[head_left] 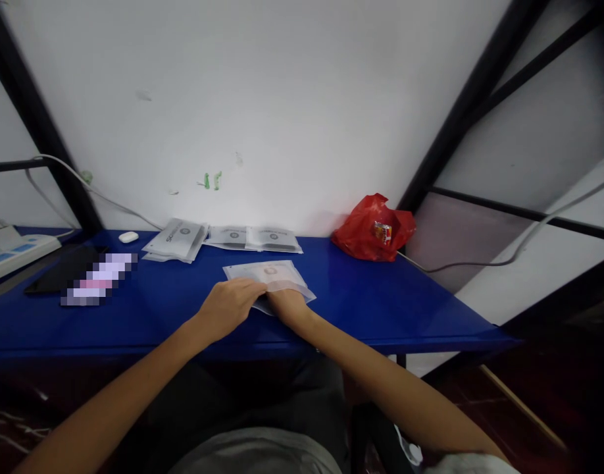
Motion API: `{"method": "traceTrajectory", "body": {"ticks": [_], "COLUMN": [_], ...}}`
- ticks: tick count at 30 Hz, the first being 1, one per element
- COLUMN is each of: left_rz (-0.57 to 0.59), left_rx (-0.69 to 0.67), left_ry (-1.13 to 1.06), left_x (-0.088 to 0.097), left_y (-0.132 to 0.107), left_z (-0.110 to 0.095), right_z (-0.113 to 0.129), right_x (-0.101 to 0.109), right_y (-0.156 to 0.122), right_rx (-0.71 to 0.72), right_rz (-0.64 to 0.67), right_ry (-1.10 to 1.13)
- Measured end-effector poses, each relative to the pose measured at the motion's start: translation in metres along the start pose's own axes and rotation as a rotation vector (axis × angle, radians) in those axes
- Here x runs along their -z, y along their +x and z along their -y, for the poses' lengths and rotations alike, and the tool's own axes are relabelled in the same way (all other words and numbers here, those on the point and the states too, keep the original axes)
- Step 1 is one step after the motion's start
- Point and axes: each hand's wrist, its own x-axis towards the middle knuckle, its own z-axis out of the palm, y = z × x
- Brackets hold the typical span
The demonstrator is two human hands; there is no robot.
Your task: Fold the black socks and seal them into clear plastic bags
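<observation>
A frosted plastic bag [287, 268] lies on the blue table in front of me, its open side towards me. My left hand [230, 303] holds the near left edge of this bag, fingers together. Inside the mouth of the bag is my right hand [289, 306], with the film over its fingers. A pale, round pinkish shape shows faintly through the plastic. Whether the right fingers grip anything is hidden. Behind the bag, against the wall, lie flat printed frosted packets [275, 238], and more packets [176, 240] are piled to their left.
A red plastic bag [368, 230] with a shiny wrapper stands at the back right. On the left are a white earbud case [128, 237], a dark flat device [60, 270], a blurred-out item [97, 282] and a power strip [23, 253]. Cables run along both sides.
</observation>
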Motion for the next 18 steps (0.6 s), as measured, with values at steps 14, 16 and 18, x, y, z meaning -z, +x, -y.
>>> {"method": "traceTrajectory", "body": {"ticks": [14,16,18], "left_rz": [0.048,0.072,0.062], "left_rx": [0.054,0.072,0.102], "left_ry": [0.138,0.090,0.013], "left_x": [0.001,0.006,0.007], "left_y": [-0.016,-0.014,-0.009], "left_z": [0.018,0.014,0.011], "right_z": [0.041,0.043,0.036], "right_x": [0.057,0.065,0.067], "right_y": [-0.042,-0.044,-0.041], "right_rx": [0.223,0.189,0.095], "right_rz": [0.030,-0.093,-0.207], "right_ry": [0.013,0.033,0.062]}}
